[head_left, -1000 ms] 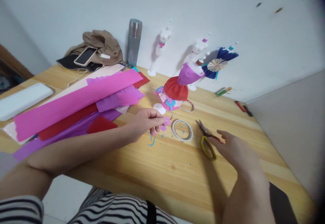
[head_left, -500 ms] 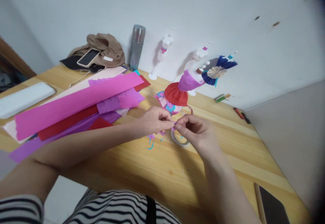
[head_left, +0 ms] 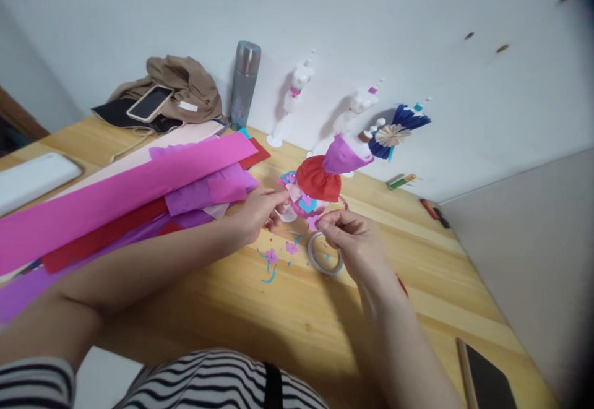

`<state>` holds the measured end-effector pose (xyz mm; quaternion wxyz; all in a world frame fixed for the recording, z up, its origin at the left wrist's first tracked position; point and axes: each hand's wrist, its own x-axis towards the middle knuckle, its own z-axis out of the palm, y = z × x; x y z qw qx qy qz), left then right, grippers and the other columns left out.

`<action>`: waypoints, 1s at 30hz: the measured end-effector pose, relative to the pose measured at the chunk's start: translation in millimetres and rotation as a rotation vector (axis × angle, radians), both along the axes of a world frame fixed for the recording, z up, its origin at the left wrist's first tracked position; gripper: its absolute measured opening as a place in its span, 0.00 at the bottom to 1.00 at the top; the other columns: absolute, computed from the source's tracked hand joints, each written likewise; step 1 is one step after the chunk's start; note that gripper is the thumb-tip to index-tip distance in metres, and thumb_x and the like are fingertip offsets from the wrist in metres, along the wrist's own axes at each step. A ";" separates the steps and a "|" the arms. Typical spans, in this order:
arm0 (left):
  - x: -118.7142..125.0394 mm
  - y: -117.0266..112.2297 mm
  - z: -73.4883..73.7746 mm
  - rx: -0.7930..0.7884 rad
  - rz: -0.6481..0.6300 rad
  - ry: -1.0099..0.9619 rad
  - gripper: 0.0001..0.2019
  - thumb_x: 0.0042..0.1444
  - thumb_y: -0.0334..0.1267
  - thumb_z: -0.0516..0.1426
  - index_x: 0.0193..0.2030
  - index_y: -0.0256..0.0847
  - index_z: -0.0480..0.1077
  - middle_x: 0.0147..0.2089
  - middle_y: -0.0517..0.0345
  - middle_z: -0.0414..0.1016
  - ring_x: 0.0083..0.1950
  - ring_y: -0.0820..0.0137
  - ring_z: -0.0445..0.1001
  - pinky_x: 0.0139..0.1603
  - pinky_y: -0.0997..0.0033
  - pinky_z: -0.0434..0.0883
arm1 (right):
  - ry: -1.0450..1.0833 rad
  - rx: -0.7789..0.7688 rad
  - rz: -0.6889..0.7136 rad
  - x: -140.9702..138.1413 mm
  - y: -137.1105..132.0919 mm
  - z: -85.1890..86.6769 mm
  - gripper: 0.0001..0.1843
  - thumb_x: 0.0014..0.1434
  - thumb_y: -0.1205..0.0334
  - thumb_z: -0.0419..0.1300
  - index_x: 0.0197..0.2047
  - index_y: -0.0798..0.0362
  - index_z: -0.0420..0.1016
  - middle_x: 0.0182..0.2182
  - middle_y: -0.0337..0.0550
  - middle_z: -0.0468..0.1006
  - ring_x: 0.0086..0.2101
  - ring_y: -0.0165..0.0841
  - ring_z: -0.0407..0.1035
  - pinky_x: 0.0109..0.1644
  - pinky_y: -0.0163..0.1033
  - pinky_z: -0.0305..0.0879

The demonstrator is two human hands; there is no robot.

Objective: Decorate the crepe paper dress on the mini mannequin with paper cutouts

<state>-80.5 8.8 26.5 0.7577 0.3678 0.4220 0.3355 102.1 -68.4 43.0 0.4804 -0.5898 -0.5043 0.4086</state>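
My right hand (head_left: 355, 236) pinches a small pink-purple paper flower (head_left: 314, 223) between thumb and forefinger, just in front of a doll-sized paper dress. The dress has a purple top (head_left: 346, 154), a red upper skirt (head_left: 318, 178) and a pink lower tier (head_left: 306, 205) with blue and purple flowers, and sits on a white figure leaning to the right. At the left edge of that tier is my left hand (head_left: 266, 211), fingers curled; whether it grips the hem cannot be made out. Under my right hand lies a tape roll (head_left: 325, 254). Cut flowers (head_left: 271, 255) and blue scraps lie left of it.
Layered crepe paper strips (head_left: 139, 180) cover the left side. Behind stand a grey thermos (head_left: 244, 84) and white mannequin figures (head_left: 297, 90), one with a navy pleated dress (head_left: 396, 130). A brown cloth (head_left: 185, 81), phone (head_left: 149, 103) and dark tablet-like object (head_left: 487, 378) lie around.
My hands, together at a small purple piece before, are now apart. The left has moved left to the skirt's edge; the right keeps the flower, now plainly seen. The view has shifted slightly.
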 end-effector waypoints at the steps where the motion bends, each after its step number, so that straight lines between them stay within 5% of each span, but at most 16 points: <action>1: 1.7 1.5 -5.7 -0.045 0.008 -0.058 0.13 0.60 0.44 0.67 0.32 0.38 0.73 0.28 0.61 0.72 0.22 0.76 0.67 0.23 0.74 0.61 | -0.015 0.016 -0.012 -1.9 1.2 -1.1 0.14 0.47 0.50 0.75 0.25 0.50 0.80 0.21 0.36 0.74 0.21 0.28 0.62 0.28 0.37 0.60; 4: 7.5 1.9 -18.4 -0.089 -0.025 -0.256 0.16 0.60 0.50 0.68 0.36 0.38 0.76 0.34 0.56 0.78 0.32 0.72 0.74 0.35 0.72 0.68 | -0.093 0.070 -0.059 -9.4 4.1 -2.3 0.15 0.48 0.50 0.74 0.25 0.51 0.80 0.21 0.37 0.74 0.22 0.28 0.62 0.28 0.37 0.58; 9: 16.9 -4.6 -24.2 -0.053 -0.028 -0.473 0.13 0.55 0.44 0.72 0.38 0.40 0.78 0.38 0.58 0.80 0.40 0.70 0.76 0.43 0.70 0.68 | -0.245 0.128 -0.172 -16.5 7.2 -3.1 0.14 0.49 0.49 0.69 0.24 0.52 0.81 0.16 0.33 0.65 0.20 0.26 0.53 0.25 0.36 0.51; 18: 35.5 -3.7 -28.4 -0.124 0.025 -0.608 0.09 0.55 0.39 0.71 0.39 0.40 0.79 0.40 0.57 0.81 0.42 0.69 0.76 0.50 0.66 0.69 | -0.440 0.216 -0.250 -17.1 12.6 1.9 0.14 0.51 0.50 0.65 0.27 0.52 0.83 0.19 0.38 0.74 0.20 0.28 0.59 0.26 0.36 0.52; 30: 37.8 -4.0 -25.0 -0.143 0.037 -0.635 0.05 0.56 0.30 0.68 0.36 0.40 0.77 0.37 0.59 0.79 0.37 0.73 0.74 0.44 0.70 0.68 | -0.300 0.247 -0.365 -30.6 23.3 -3.5 0.12 0.51 0.50 0.65 0.27 0.51 0.79 0.17 0.36 0.70 0.20 0.29 0.58 0.25 0.37 0.53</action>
